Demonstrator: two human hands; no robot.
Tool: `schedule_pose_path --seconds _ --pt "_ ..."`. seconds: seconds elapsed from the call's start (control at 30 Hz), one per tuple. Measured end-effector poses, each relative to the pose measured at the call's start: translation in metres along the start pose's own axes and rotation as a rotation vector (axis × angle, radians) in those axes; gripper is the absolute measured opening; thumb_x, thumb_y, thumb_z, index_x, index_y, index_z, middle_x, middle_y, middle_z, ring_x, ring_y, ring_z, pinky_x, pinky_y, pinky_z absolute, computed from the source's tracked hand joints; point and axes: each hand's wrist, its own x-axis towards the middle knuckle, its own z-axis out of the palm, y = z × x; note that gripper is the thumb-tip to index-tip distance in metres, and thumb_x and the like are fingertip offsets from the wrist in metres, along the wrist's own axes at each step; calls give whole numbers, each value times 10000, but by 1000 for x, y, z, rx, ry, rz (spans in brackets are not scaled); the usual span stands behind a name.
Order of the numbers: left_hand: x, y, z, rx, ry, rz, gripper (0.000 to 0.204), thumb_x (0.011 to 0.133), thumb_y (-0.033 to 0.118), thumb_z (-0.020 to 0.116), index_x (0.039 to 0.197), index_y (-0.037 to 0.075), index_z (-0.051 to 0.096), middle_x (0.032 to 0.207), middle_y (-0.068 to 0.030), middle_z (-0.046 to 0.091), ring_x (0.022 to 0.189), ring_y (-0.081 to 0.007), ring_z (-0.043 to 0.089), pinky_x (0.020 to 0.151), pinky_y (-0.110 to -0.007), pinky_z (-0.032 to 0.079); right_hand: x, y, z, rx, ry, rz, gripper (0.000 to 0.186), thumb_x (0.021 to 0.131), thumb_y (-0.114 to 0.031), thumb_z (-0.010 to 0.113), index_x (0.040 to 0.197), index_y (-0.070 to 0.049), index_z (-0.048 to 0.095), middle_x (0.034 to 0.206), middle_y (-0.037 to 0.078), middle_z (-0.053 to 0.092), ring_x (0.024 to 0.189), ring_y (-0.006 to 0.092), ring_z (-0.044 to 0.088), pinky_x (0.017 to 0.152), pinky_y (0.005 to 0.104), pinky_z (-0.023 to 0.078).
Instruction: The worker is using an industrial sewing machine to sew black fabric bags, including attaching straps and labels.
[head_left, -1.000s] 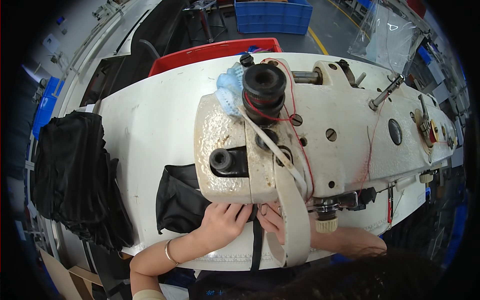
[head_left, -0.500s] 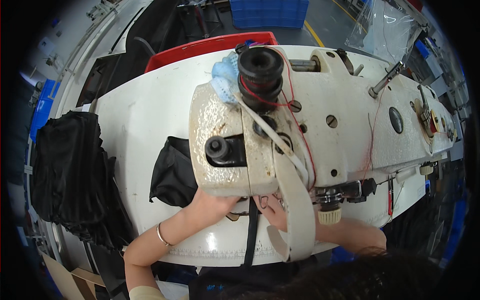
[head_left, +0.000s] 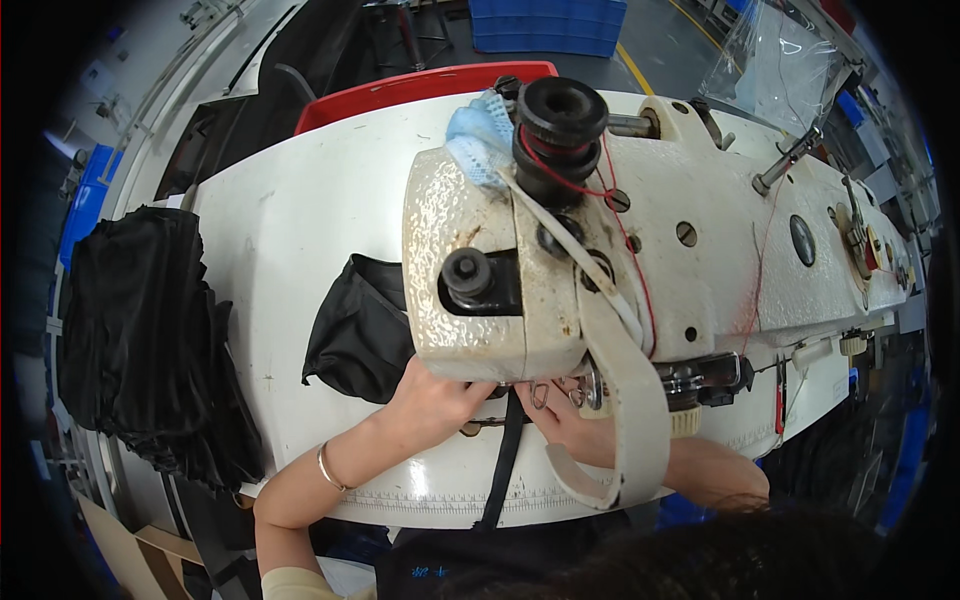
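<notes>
My left hand [head_left: 432, 405], fingers curled, reaches beneath the head of a white sewing machine [head_left: 470, 335] beside a black fabric piece [head_left: 355, 330]; what it grips is hidden. My right hand [head_left: 565, 425] is on the other side of a narrow black strap [head_left: 500, 470], its fingertips partly hidden by the machine's metal parts. The strap runs from under the machine down to the table's near edge. Red thread loops over a black knob [head_left: 560, 130], beside a crumpled blue cloth [head_left: 475, 140].
A tall pile of black fabric [head_left: 140, 340] lies on the left of the white table [head_left: 280, 250]. Behind the table are a red crate [head_left: 370, 95] and a blue bin [head_left: 550, 25]. A clear plastic bag [head_left: 765, 75] hangs at upper right, and a cardboard box [head_left: 140, 550] stands at lower left.
Both hands and the black piece have moved away from me, farther under the machine head. The left fingers are now more covered by it. The whole view has shifted slightly.
</notes>
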Motion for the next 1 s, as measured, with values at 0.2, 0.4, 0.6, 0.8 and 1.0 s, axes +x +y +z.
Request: schedule_pose_path --seconds 0.2,0.4,0.6,0.8,1.0 --pt "1 -4 9 -154 75 37 299 605 51 636 896 13 693 953 -132 634 912 -306 633 729 -427 535 3 -1 -3 -417 -90 -95 472 792 -176 538 1249 -57 553 1327 125 531 1250 265 500 1042 459 403" --pt "1 2 -7 -104 2 2 255 596 55 643 843 2 677 909 -125 629 854 -299 632 688 -406 533 3 3 -11 -301 -116 -137 401 903 -123 496 1266 33 558 1199 130 593 1107 230 583 993 388 463" --pt "12 4 -15 -79 -3 10 242 605 50 633 840 0 668 874 -119 630 822 -296 630 661 -391 529 3 0 10 -214 -177 -167 403 995 -167 388 1299 58 528 1236 118 587 1162 261 574 1044 386 441" --pt "13 3 -10 -79 18 9 243 618 42 632 853 -2 678 912 -130 641 839 -308 634 702 -396 533 0 0 21 -357 -71 -109 421 1005 -195 388 1330 52 493 1296 146 545 1223 293 531 1016 378 462" --pt "8 -1 0 -151 31 -51 239 636 45 636 865 3 694 953 -135 645 907 -310 629 787 -419 523 -2 -1 14 276 50 239 318 952 -148 509 1212 23 573 1150 116 609 1063 229 596 917 348 500"
